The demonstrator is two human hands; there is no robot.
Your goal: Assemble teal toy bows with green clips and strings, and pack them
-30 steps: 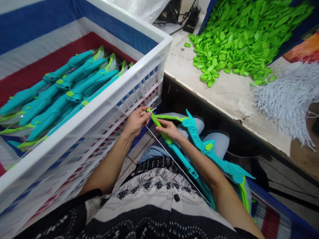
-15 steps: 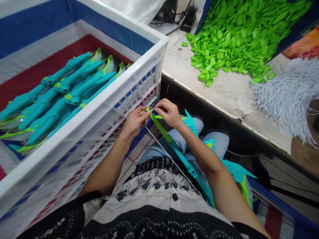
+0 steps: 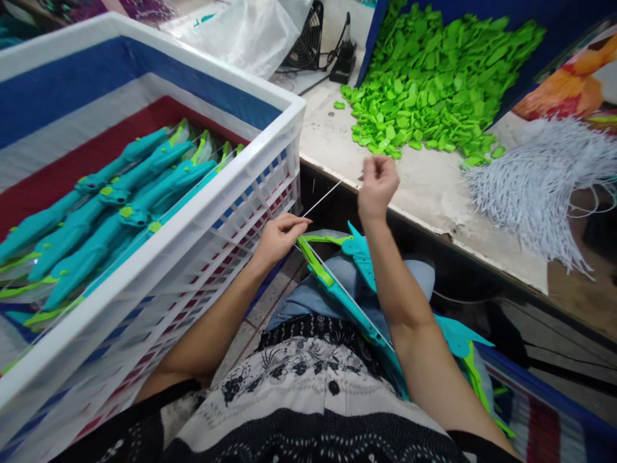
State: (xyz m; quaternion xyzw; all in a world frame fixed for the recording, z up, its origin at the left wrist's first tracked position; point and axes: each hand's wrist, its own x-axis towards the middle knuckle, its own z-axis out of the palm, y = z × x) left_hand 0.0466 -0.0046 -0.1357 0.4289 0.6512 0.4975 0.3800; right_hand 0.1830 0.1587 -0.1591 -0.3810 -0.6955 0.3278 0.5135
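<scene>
A teal toy bow with lime-green tips lies across my lap. My left hand pinches the green tip of the bow, where a thin white string is attached. My right hand is raised above the bow, fingers pinched on the free end of that string, which runs taut between the two hands. A second teal bow lies under my right forearm on my knees.
A white plastic crate at my left holds several finished teal bows. On the worn bench ahead lie a heap of green plastic parts and a bundle of white strings. A small fan stands behind.
My right hand has left the bow's tip and risen up and to the right, drawing the string out taut. My left hand stays at the tip. The view has tilted slightly.
</scene>
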